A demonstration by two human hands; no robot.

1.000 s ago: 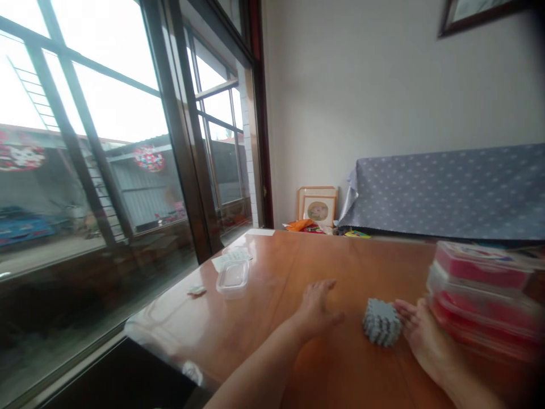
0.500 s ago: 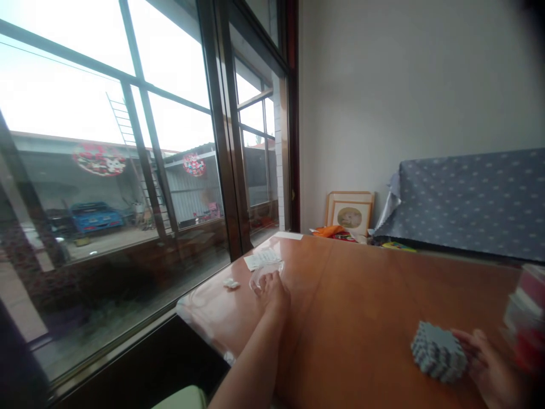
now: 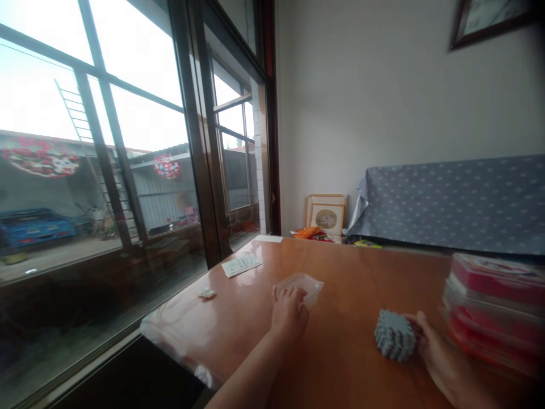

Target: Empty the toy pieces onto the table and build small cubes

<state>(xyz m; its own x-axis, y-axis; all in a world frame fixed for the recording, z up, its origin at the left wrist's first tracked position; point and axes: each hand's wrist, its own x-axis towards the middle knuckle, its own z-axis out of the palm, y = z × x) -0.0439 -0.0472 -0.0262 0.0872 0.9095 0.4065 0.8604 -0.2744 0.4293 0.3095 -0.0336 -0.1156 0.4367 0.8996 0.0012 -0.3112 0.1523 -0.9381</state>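
Observation:
My left hand (image 3: 290,311) reaches over the table with its fingers curled on the near edge of a clear plastic lid or shallow tray (image 3: 313,287). The clear piece is thin and see-through, so its exact shape is hard to make out. On the right, my right hand (image 3: 428,341) grips the right side of a stack of grey tiles (image 3: 395,335) with toothed, puzzle-like edges. Thumb and fingers close on the stack's edge, and part of the fingers is hidden behind it. The stack sits low over the table; whether it touches the surface I cannot tell.
Stacked plastic boxes with red contents (image 3: 496,309) stand at the table's right. On the left of the brown table (image 3: 340,352) lie a printed paper (image 3: 241,264) and a small crumpled white scrap (image 3: 206,293). Windows run along the left; a dotted grey cloth (image 3: 451,204) hangs behind.
The view has turned right, bringing the boxes further in. My left hand has moved the clear plastic piece rightward, away from the printed paper. My right hand keeps hold of the grey stack.

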